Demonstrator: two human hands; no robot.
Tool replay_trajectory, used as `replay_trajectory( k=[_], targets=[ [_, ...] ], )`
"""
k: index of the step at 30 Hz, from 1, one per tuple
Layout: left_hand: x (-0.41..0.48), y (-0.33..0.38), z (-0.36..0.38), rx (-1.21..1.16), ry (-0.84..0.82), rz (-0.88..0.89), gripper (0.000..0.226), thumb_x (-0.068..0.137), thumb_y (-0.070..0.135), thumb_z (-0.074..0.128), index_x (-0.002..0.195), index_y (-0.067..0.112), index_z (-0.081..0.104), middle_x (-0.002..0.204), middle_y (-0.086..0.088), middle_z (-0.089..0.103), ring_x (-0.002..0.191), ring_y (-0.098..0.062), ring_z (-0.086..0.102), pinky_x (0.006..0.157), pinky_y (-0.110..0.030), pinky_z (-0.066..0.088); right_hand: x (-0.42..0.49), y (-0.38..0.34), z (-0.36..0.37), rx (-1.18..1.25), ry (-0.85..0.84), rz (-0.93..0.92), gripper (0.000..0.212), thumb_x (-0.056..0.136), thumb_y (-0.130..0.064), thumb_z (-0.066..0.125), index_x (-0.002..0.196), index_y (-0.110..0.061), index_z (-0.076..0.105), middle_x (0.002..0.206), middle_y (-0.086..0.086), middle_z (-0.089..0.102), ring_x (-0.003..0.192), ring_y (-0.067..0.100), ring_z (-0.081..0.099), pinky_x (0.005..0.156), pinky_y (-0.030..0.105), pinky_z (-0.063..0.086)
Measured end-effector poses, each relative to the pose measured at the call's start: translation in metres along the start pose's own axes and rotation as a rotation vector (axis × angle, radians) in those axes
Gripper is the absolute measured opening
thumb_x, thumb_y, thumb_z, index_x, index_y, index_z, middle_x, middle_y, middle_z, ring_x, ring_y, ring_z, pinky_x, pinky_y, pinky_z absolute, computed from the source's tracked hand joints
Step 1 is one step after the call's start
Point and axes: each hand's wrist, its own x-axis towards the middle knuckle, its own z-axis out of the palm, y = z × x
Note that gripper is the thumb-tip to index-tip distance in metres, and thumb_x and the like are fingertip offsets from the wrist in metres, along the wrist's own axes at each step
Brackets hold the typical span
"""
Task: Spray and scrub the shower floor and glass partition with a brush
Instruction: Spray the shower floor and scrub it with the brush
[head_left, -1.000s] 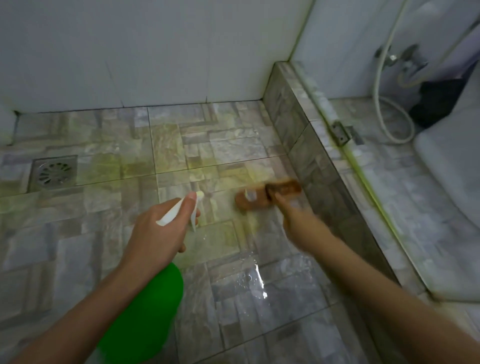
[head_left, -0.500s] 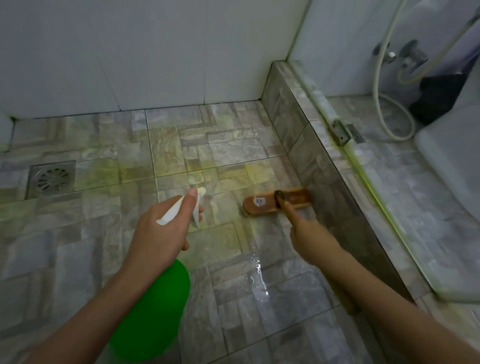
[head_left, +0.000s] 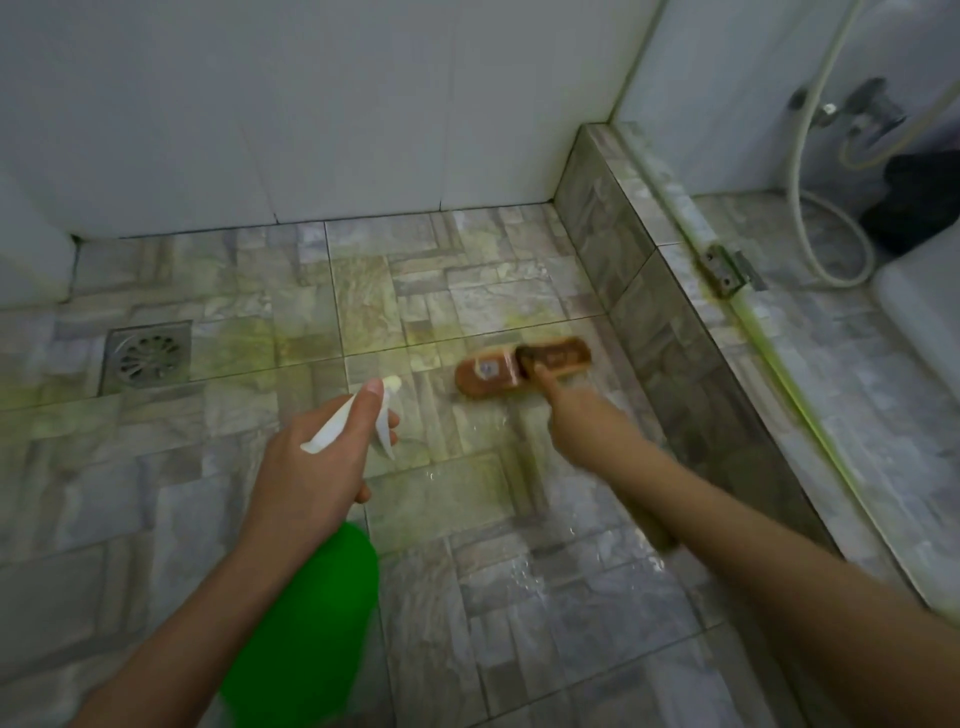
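Note:
A brown wooden brush (head_left: 519, 366) lies bristles-down on the wet stone-tile shower floor (head_left: 447, 301), close to the tiled kerb. My right hand (head_left: 576, 431) grips its long handle, index finger stretched onto the brush head. My left hand (head_left: 317, 473) is shut around the white trigger head of a green spray bottle (head_left: 306, 618), nozzle pointing at the floor left of the brush. The glass partition (head_left: 779, 83) rises from the kerb on the right, with a greenish line along its bottom edge.
A metal floor drain (head_left: 146, 354) sits at the left. The tiled kerb (head_left: 639, 270) carries a metal bracket (head_left: 727, 270). Behind the glass are a white hose (head_left: 810, 218), a tap (head_left: 857, 114) and a dark object. White walls close the back.
The brush has slid back and forth across the tiles near the kerb under my right hand. My left hand and the bottle have hardly moved.

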Motion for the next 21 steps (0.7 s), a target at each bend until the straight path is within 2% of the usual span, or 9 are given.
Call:
replay_trajectory(
  k=[2, 6, 8, 9, 11, 13, 15, 17, 21],
  targets=[
    [0.001, -0.002, -0.003, -0.012, 0.006, 0.003, 0.047, 0.098, 0.06, 0.041, 0.088, 0.033, 0.077, 0.086, 0.009, 0.077, 0.039, -0.006, 0.055, 0.053, -0.022, 0.045, 0.05, -0.004, -0.02, 0.07, 0.058, 0.034, 0.07, 0.094, -0.008, 0.034, 0.152, -0.035, 0.005, 0.119, 0.02, 0.055, 0.086, 0.028, 0.054, 0.07, 0.037, 0.047],
    [0.003, -0.002, -0.006, -0.045, 0.022, -0.01, 0.047, 0.098, 0.055, 0.044, 0.088, 0.025, 0.078, 0.079, -0.006, 0.075, 0.039, -0.003, 0.053, 0.04, -0.01, 0.04, 0.051, -0.014, -0.04, 0.153, 0.01, 0.1, 0.068, 0.093, -0.005, 0.037, 0.151, -0.029, 0.011, 0.129, 0.018, 0.048, 0.082, 0.028, 0.055, 0.055, 0.032, 0.049],
    [0.004, -0.001, -0.008, -0.066, 0.022, -0.025, 0.045, 0.098, 0.055, 0.045, 0.089, 0.026, 0.078, 0.064, -0.004, 0.07, 0.038, -0.003, 0.052, 0.039, -0.01, 0.038, 0.011, -0.027, -0.021, 0.122, -0.046, 0.041, 0.069, 0.092, -0.003, 0.037, 0.151, -0.027, 0.012, 0.119, 0.017, 0.055, 0.079, 0.026, 0.056, 0.054, 0.03, 0.045],
    [0.005, -0.001, -0.009, -0.071, 0.025, -0.026, 0.043, 0.098, 0.055, 0.045, 0.088, 0.028, 0.078, 0.064, -0.003, 0.07, 0.038, -0.003, 0.051, 0.039, -0.01, 0.039, 0.0, -0.034, -0.014, 0.093, -0.07, 0.019, 0.07, 0.092, -0.003, 0.037, 0.151, -0.028, 0.009, 0.112, 0.016, 0.057, 0.077, 0.025, 0.056, 0.055, 0.031, 0.044],
    [0.007, -0.002, -0.01, -0.083, 0.033, -0.025, 0.039, 0.098, 0.054, 0.045, 0.088, 0.032, 0.076, 0.08, -0.002, 0.076, 0.039, -0.005, 0.052, 0.04, -0.012, 0.04, 0.022, -0.044, -0.016, 0.035, -0.021, -0.01, 0.071, 0.092, -0.004, 0.036, 0.152, -0.029, 0.007, 0.111, 0.017, 0.059, 0.083, 0.029, 0.059, 0.062, 0.033, 0.044],
    [0.008, -0.005, -0.011, -0.073, 0.044, -0.026, 0.041, 0.099, 0.053, 0.046, 0.089, 0.028, 0.077, 0.085, -0.005, 0.077, 0.038, -0.004, 0.051, 0.04, -0.013, 0.041, 0.07, -0.049, -0.029, 0.071, 0.026, -0.006, 0.07, 0.093, -0.005, 0.036, 0.152, -0.028, 0.008, 0.117, 0.019, 0.058, 0.091, 0.032, 0.06, 0.065, 0.034, 0.043],
    [0.008, -0.005, -0.012, -0.079, 0.048, -0.019, 0.043, 0.099, 0.052, 0.047, 0.091, 0.024, 0.078, 0.073, -0.007, 0.074, 0.037, -0.003, 0.05, 0.039, -0.012, 0.04, 0.093, -0.052, -0.05, 0.105, 0.072, 0.006, 0.069, 0.093, -0.005, 0.037, 0.152, -0.028, 0.01, 0.122, 0.02, 0.056, 0.092, 0.033, 0.059, 0.065, 0.035, 0.043],
    [0.006, -0.007, -0.016, -0.094, 0.053, -0.023, 0.042, 0.099, 0.051, 0.047, 0.094, 0.024, 0.078, 0.063, -0.009, 0.07, 0.036, -0.003, 0.049, 0.039, -0.011, 0.039, 0.072, -0.052, -0.044, 0.089, 0.032, 0.012, 0.067, 0.094, -0.005, 0.036, 0.152, -0.027, 0.012, 0.12, 0.018, 0.056, 0.087, 0.029, 0.059, 0.064, 0.034, 0.044],
    [0.001, -0.01, -0.019, -0.096, 0.044, -0.044, 0.042, 0.098, 0.051, 0.048, 0.09, 0.023, 0.077, 0.049, -0.013, 0.056, 0.035, -0.005, 0.046, 0.039, -0.012, 0.038, 0.002, -0.053, -0.005, -0.008, -0.1, -0.106, 0.068, 0.094, -0.01, 0.035, 0.15, -0.037, 0.007, 0.092, 0.008, 0.053, 0.07, 0.019, 0.053, 0.059, 0.034, 0.046]
  ],
)
